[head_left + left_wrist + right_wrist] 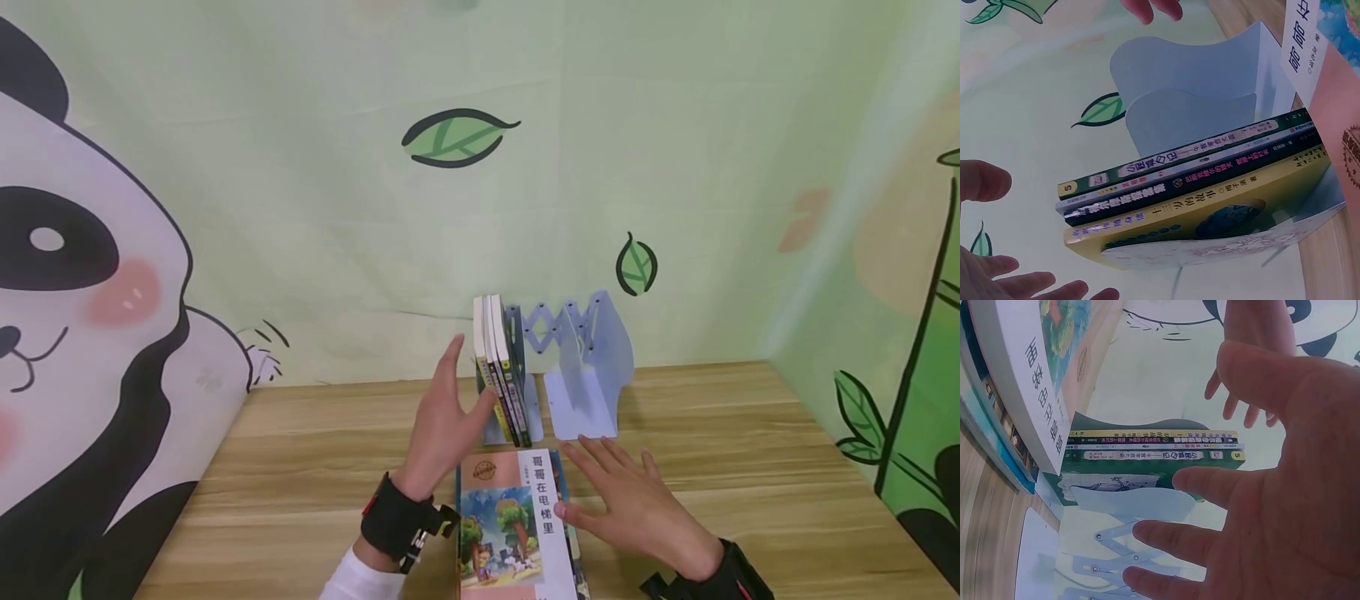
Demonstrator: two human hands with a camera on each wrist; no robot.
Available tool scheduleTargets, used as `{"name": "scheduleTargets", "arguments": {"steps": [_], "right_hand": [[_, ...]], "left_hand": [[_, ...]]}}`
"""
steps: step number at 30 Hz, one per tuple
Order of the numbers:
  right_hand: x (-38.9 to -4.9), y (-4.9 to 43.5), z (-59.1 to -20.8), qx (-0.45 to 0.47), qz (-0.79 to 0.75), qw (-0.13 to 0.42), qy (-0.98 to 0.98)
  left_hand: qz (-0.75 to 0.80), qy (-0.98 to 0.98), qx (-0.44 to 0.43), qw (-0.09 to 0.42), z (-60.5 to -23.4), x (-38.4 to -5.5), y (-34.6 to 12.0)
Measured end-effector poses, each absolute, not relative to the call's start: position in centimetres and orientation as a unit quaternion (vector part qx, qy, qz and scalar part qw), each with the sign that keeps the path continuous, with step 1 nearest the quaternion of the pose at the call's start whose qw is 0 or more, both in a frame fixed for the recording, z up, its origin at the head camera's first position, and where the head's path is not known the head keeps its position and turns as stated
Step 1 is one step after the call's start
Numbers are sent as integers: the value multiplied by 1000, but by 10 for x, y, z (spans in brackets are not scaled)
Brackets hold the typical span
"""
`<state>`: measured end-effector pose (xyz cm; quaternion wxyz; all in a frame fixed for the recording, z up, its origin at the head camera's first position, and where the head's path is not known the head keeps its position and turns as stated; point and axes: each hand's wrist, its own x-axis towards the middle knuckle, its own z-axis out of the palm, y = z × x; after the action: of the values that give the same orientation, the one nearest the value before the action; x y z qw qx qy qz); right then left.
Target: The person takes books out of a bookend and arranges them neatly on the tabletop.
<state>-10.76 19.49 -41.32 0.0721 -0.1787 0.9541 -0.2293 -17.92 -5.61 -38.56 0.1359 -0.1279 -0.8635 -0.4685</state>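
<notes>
Several slim books (498,367) stand upright in the left section of a pale blue expandable metal book rack (617,367), their spines facing me and leaning slightly. My left hand (444,423) is just left of these books, thumb and fingers spread; in the left wrist view its fingers are apart from the yellow book (1210,209). Below the rack lies a stack of books, its top one a pink and white picture-cover book (501,533). My right hand (633,500) hovers at the right edge of that stack with fingers spread, holding nothing.
The rack's right section (581,408) holds no books, and a folding lattice (542,327) links its parts. A wooden table (315,467) bears everything. Behind it hangs a green wall cloth (330,208) printed with leaves and a panda. Both wrists wear black straps (397,517).
</notes>
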Motion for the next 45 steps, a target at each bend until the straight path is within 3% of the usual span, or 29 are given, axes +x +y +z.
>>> {"name": "scheduleTargets", "arguments": {"steps": [45], "right_hand": [[-113, 197, -418, -162, -218, 63, 960]], "left_hand": [[-456, -868, -117, 158, -414, -217, -48]]}}
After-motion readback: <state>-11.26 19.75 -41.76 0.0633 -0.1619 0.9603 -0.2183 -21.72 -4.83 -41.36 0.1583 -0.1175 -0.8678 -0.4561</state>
